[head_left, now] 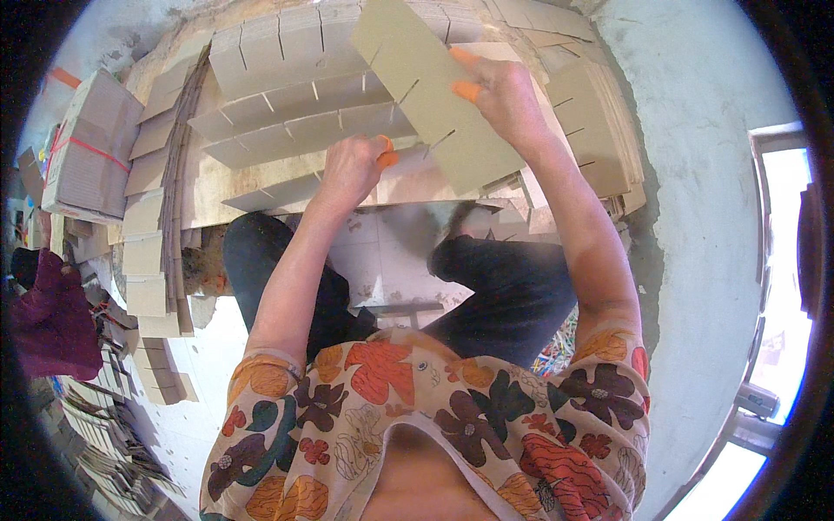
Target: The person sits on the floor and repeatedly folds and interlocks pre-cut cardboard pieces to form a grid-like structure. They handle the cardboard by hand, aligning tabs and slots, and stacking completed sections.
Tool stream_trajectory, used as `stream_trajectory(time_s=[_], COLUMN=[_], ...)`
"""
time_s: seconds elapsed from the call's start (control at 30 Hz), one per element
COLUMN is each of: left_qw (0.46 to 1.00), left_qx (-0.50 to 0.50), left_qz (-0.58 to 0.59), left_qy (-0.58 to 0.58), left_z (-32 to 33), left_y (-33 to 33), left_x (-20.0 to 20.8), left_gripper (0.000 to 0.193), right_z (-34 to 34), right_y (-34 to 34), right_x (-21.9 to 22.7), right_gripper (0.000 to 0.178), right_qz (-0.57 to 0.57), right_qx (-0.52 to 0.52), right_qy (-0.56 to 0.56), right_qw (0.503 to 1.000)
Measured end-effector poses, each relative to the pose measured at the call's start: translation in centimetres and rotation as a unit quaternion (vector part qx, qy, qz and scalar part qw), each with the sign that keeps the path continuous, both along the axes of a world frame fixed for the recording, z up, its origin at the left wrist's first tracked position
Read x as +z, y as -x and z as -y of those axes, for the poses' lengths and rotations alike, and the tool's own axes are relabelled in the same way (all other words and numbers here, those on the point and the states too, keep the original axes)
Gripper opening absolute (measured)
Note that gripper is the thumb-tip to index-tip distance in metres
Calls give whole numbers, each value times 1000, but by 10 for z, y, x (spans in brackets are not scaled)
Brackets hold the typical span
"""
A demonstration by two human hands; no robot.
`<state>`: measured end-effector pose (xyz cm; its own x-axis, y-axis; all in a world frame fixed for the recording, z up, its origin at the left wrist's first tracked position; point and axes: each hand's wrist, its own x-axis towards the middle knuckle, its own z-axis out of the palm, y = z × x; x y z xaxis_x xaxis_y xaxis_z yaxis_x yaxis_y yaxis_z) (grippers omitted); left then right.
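My right hand (506, 97), with orange covers on its fingertips, grips the right edge of a slotted cardboard strip (426, 95), which is held at a slant over the table. My left hand (352, 167) is curled closed, orange covers on its fingertips too. It is low over the table's near side, by the right end of a standing slotted strip (278, 193); whether anything is between its fingers is hidden. Beyond it, more slotted strips (291, 132) stand on edge in rows, slots upward.
A row of upright cardboard strips (287, 48) lines the table's back. Overlapping cardboard stacks flank the table on the left (156, 174) and right (595, 122). A carton (95, 143) with red strapping stands farther left. A pale wall (704, 217) rises on the right. Another person's dark red sleeve (56, 317) shows far left.
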<state>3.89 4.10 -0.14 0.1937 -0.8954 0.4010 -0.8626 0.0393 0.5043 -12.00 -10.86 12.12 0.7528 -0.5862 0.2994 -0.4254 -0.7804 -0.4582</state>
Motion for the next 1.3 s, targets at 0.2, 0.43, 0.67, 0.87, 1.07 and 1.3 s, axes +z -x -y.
stream_trajectory(time_s=[0.2,0.43,0.67,0.87,1.07,1.3], left_qw=[1000,999,1000,999,999,999], left_qx=[0,-11,8,0,29,26], left_qz=[-11,-32,-23,-20,-19,-9], left_qy=[-2,-11,-18,-50,-9,23], left_z=[1,1,6,7,-2,-9], left_y=[-1,-1,-3,-5,2,-7], left_x=[2,4,0,1,20,13], left_gripper=[16,14,15,18,28,31], right_z=[-14,3,1,-6,78,92], right_y=[-7,-20,-47,-19,105,150], right_x=[22,-14,-54,-41,-59,-67], right_gripper=[40,37,24,30,54,49], right_qz=[-1,-27,-191,-137,-91,-78], right_qx=[-24,57,76,36,-277,-296], right_qy=[-95,-40,15,79,198,-205], right_qw=[995,997,979,987,936,930])
